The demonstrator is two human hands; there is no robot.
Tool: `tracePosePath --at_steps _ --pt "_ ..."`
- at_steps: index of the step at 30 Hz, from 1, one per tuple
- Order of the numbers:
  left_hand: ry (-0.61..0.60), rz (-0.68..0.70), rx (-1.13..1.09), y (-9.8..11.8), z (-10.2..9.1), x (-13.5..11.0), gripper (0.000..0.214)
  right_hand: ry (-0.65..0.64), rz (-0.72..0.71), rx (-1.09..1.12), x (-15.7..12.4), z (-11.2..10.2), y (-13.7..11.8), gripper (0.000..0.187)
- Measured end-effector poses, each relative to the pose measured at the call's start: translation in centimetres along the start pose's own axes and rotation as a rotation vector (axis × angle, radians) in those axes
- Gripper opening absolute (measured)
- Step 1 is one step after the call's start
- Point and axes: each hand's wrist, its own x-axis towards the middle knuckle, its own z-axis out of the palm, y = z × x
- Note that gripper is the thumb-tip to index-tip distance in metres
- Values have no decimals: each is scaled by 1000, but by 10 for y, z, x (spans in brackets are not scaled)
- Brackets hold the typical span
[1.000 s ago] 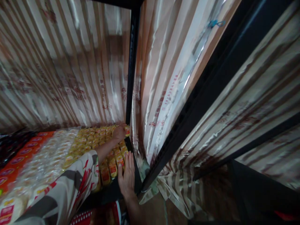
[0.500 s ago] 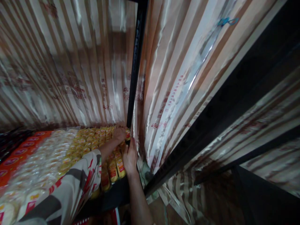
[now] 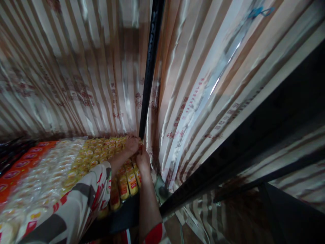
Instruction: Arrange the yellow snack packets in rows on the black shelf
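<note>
Rows of yellow wrapped snack packets with red labels fill the right end of a dark shelf. At the far right corner of these rows, beside a black upright post, my two hands meet. My left hand has its fingers curled over a packet at the back. Close against it, my right hand is closed, its fingers up at the same packet. The packet between them is mostly hidden by the fingers.
Left of the yellow rows lie clear-wrapped packets, then an orange printed strip. Striped plastic sheeting with red print hangs behind and to the right. A thick dark beam slants across the right side.
My right hand has moved up and closed in on the packet by my left hand; its fingers were straighter before. The view has shifted slightly.
</note>
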Motion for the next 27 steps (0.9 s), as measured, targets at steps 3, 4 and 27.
tracePosePath --at_steps 3,4,27 --pt "4 7 -10 2 1 -1 27 -48 10 13 -2 1 5 41" --pt "5 7 -23 2 1 -1 27 -62 11 10 -3 1 7 41" --pt "103 59 -115 3 -2 -22 33 87 -100 33 -14 -7 5 44"
